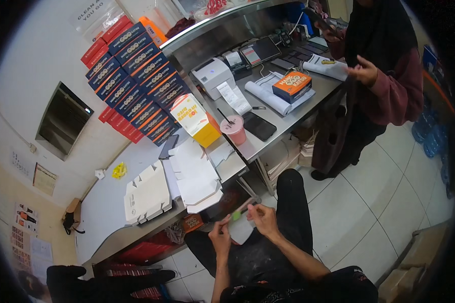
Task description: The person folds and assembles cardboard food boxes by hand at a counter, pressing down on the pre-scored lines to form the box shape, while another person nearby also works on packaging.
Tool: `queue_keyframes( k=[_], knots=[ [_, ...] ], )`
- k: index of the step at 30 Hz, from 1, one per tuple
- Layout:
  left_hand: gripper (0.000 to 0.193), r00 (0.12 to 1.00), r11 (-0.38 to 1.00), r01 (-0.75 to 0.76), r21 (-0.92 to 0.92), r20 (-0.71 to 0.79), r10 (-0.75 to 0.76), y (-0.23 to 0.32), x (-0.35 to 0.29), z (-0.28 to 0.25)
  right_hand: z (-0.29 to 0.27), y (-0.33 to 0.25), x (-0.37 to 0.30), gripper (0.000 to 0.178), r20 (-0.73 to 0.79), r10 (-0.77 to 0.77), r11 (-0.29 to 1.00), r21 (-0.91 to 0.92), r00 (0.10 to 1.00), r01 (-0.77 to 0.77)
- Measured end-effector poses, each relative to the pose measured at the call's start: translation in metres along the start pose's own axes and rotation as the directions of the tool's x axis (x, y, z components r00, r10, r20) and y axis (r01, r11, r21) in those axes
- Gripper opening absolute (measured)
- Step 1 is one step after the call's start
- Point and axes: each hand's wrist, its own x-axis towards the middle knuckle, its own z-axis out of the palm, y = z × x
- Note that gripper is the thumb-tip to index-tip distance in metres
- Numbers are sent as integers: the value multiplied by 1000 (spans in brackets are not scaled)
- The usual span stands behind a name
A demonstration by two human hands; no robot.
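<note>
Both of my hands are raised over my lap, a short way apart. My left hand (219,236) is closed in a pinch, its fingertips beside a small green piece (236,215); whether it grips that piece is too small to tell. My right hand (263,220) also has its fingers pinched, and what is between them, if anything, cannot be made out. A white sheet-like thing (240,230) shows between the hands, above my dark trousers. Ahead on the tabletop lie flat white carton blanks (196,174) and a second pile of white blanks (147,194).
Stacked dark blue boxes (136,86) stand against the wall, with a yellow-and-white carton (197,121) beside them. A pink drink cup (233,131), a phone (259,125), a receipt printer (212,76) and an orange box (292,86) occupy the metal counter. A co-worker (384,65) stands right.
</note>
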Motion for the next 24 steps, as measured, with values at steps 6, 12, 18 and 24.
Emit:
queue_keyframes(
  k=[6, 12, 18, 24],
  knots=[
    [10, 987, 975, -155, -162, -60, 147, 34, -4, 41, -8, -24, 28, 34, -123, -85, 996, -18, 989, 83],
    [10, 989, 990, -122, -73, -93, 115, 25, 8, 58, 1, -26, 22, 39, -75, -110, 963, 239, 991, 125],
    [10, 976, 956, -206, -209, -109, 186, 35, 21, 48, 3, -32, 17, 18, -110, -152, 981, 105, 982, 164],
    [10, 975, 941, -151, -304, -201, 92, 2, 7, 17, 34, -52, 12, 13, 57, -462, 857, -228, 885, 462]
  ],
)
